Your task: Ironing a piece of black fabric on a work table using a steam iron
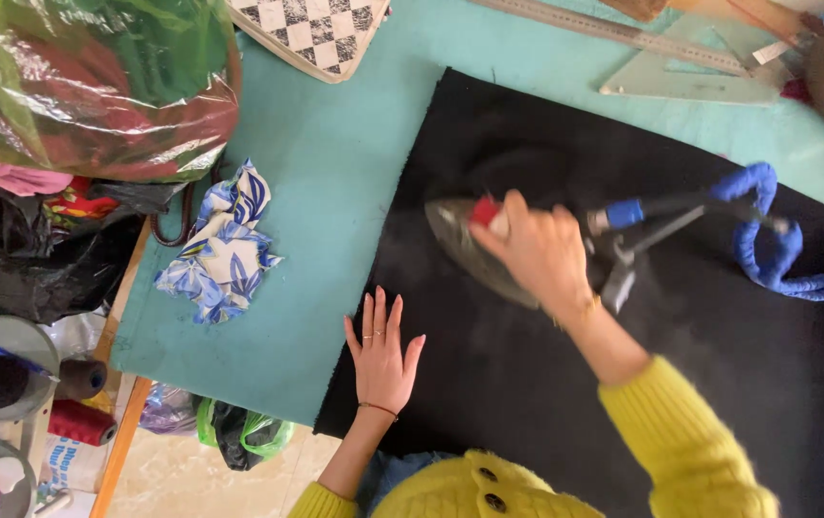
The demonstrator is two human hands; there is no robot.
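Right hand (539, 251) gripped the iron (474, 251), fingers wrapped round its handle, at centre of black cloth (719, 364). Left hand (383, 357) lay flat, fingers slightly spread, steadying the cloth's near-left edge on the green table (335, 192).

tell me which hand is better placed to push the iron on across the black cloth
Right. The right hand already grips the iron on the black cloth; the left hand lies flat on the cloth's edge, holding it down.
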